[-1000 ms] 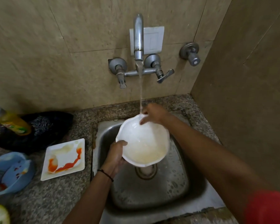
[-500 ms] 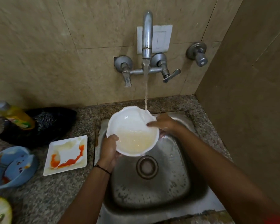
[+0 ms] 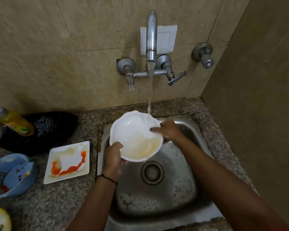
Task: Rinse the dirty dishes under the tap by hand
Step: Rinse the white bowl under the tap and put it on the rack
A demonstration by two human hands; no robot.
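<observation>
Over the sink [image 3: 187, 189], nearest me, the left hand [image 3: 113, 160] grips the white bowl [image 3: 135, 140], its thumb hooked over the near rim. Opposite that thumb, the right hand [image 3: 167, 130] pinches the far rim, fingertips [image 3: 153, 129] inside, right where the stream [image 3: 150, 97] lands. Yellowish water pools between the two hands; I'd tip it out and rub the wall under the flow. Well left of the fingers, the yellow bottle [image 3: 15, 121] has a label too blurred to read, as is the stamp on the tap [image 3: 151, 35] lever.
</observation>
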